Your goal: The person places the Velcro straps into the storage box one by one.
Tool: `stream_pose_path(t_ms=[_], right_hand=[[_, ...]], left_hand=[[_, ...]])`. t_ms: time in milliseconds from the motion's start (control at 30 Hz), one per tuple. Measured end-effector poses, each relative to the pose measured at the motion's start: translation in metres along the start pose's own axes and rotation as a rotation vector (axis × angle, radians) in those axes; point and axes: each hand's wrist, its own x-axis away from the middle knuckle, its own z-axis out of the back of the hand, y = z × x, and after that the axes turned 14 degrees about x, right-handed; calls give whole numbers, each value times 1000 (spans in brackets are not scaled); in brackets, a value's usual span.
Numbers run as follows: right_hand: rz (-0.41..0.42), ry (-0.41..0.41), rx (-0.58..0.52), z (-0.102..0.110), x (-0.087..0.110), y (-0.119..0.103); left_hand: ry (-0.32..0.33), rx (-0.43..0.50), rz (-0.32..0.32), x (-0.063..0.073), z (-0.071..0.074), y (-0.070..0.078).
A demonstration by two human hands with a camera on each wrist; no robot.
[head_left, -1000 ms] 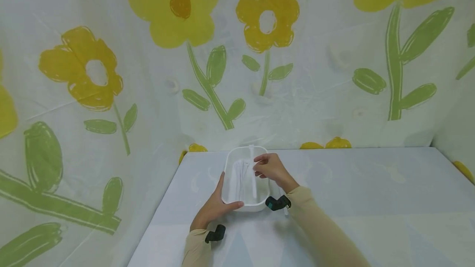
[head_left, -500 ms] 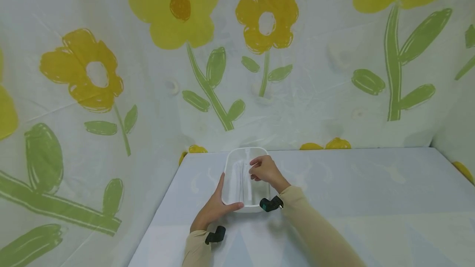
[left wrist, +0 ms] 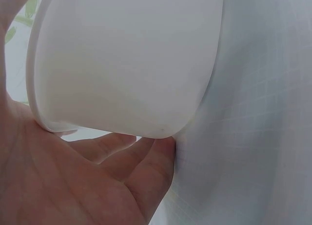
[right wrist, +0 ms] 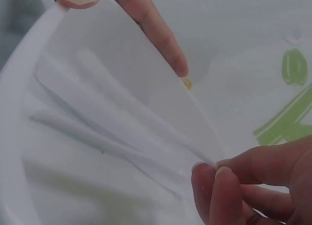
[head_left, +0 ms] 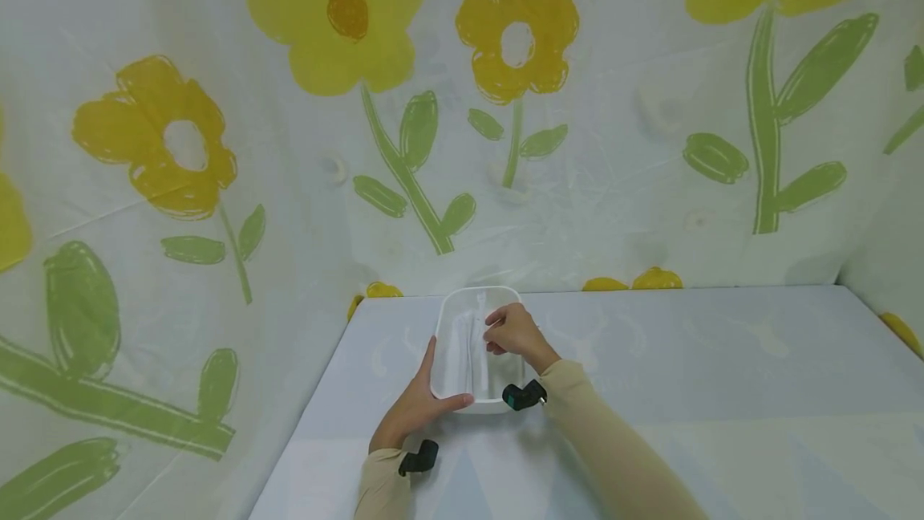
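A white plastic bin [head_left: 507, 383] with rounded corners stands on the table. Inside it, several long white folded strips [right wrist: 112, 108], soft-looking like cloth, lie side by side at the left and middle. My left hand [head_left: 422, 406] holds the bin's near left corner, thumb along the near rim and fingers against the outer wall. In the left wrist view its fingertips reach the bin's lower edge [left wrist: 161, 130]. My right hand [head_left: 516, 335] is over the bin's right side, thumb and forefinger pinching the upper edge of the rightmost strip [head_left: 482, 359]. The strips' exact kind is unclear.
The pale patterned table [head_left: 686, 375] extends to the right of the bin. Behind and at the left hangs a white sheet [head_left: 613, 207] printed with yellow flowers. Black wrist cameras [head_left: 419, 457] sit at both sleeves.
My right hand has shifted left with the rightmost strip, bringing it beside the other strips. It has barely moved in the last half second. My left hand stays at the bin's corner.
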Motion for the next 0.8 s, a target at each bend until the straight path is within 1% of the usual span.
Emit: stream_pose_path(t_ms=[400,800], right_hand=[[2,6,17,-3,-3,3],[-4,5,10,-2,-1,2]], left_hand=[[10,-4,3,0,0,0],[2,5,-14,0,0,-1]])
